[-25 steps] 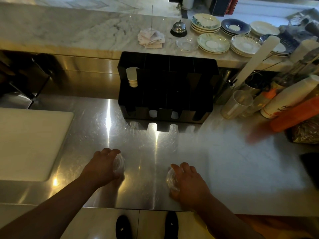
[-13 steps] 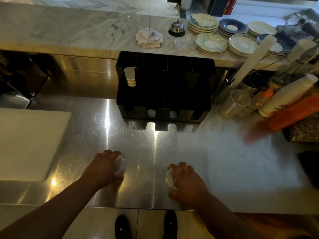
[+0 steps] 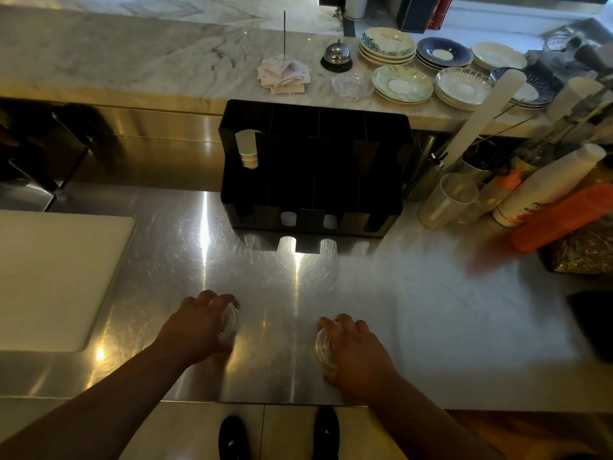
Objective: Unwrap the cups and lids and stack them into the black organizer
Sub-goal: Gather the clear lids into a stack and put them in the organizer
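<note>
The black organizer (image 3: 315,167) stands at the back of the steel counter (image 3: 285,287), with a short stack of white cups (image 3: 248,149) in its left slot. Wrapped sleeves of cups lean at the right: a long white sleeve (image 3: 482,117), another white sleeve (image 3: 547,184), an orange sleeve (image 3: 564,215) and a clear-cup sleeve (image 3: 446,200). My left hand (image 3: 195,323) rests on the counter, curled over a small clear round piece (image 3: 231,322). My right hand (image 3: 356,351) covers another clear round piece (image 3: 323,346). Both look like clear lids or cups, mostly hidden by my fingers.
A white cutting board (image 3: 53,280) lies at the left. On the marble ledge behind are stacked saucers (image 3: 403,83), a service bell (image 3: 336,54) and a receipt spike with papers (image 3: 283,73). Bottles and a metal canister crowd the right side. A brown bag (image 3: 583,250) sits far right.
Both hands stay on the clear pieces in nearly the same spots. The view has shifted slightly; nothing else has moved.
</note>
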Demonstrator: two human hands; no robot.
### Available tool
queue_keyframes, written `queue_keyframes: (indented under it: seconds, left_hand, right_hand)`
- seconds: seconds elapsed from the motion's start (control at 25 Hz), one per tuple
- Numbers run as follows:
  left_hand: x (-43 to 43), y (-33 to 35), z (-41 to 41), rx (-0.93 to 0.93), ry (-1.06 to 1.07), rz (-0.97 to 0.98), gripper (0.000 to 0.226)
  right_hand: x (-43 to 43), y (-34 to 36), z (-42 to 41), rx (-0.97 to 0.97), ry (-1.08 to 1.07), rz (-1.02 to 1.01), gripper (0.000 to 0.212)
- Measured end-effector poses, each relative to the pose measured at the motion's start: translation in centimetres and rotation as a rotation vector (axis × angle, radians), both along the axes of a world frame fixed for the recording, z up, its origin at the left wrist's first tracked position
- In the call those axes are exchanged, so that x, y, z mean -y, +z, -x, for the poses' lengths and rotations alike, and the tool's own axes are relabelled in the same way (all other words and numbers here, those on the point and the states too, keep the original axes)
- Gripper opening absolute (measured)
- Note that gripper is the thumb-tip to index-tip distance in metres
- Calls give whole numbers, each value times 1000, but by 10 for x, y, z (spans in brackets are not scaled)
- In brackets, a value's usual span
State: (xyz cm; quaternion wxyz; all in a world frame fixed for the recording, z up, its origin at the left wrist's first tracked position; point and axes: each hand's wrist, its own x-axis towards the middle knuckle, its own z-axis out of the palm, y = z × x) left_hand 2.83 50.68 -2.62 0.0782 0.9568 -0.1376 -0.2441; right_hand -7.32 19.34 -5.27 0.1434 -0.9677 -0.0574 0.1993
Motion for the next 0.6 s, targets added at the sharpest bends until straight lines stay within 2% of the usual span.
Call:
queue_keyframes:
  seconds: [0.24,0.6]
  left_hand:
    - [-1,-3,-2,7,-4,-4,98]
    - [-34,7,3,53,106,48,97]
  right_hand:
    - [-3,-2,-4,1,0,47,89]
    - [-16,-1,-27,36,32,77,91]
